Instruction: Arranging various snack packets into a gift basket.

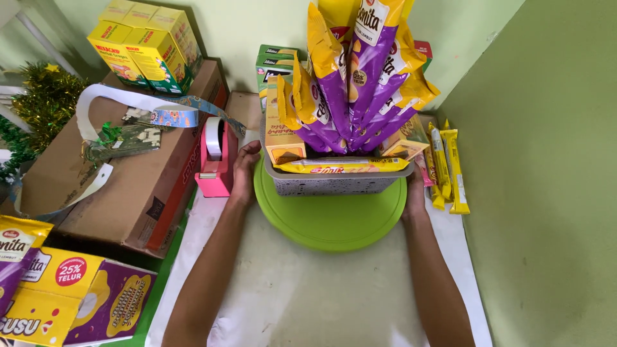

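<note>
A round green tray (331, 222) sits on a white cloth and carries a grey speckled basket (334, 184). The basket holds several purple-and-yellow snack packets (360, 77) fanned upright, with a long yellow packet (344, 166) lying across its front rim. My left hand (244, 170) rests against the tray's left edge beside the basket. My right hand (414, 189) touches the tray's right edge, partly hidden behind the basket. Both hands bracket the tray.
A pink tape dispenser (215, 160) stands left of the tray. A cardboard box (128, 167) with ribbon and yellow cartons (144, 45) lies further left. Yellow snack bars (447, 167) lie at the right by the green wall (546, 160). More snack boxes (64, 295) sit at bottom left.
</note>
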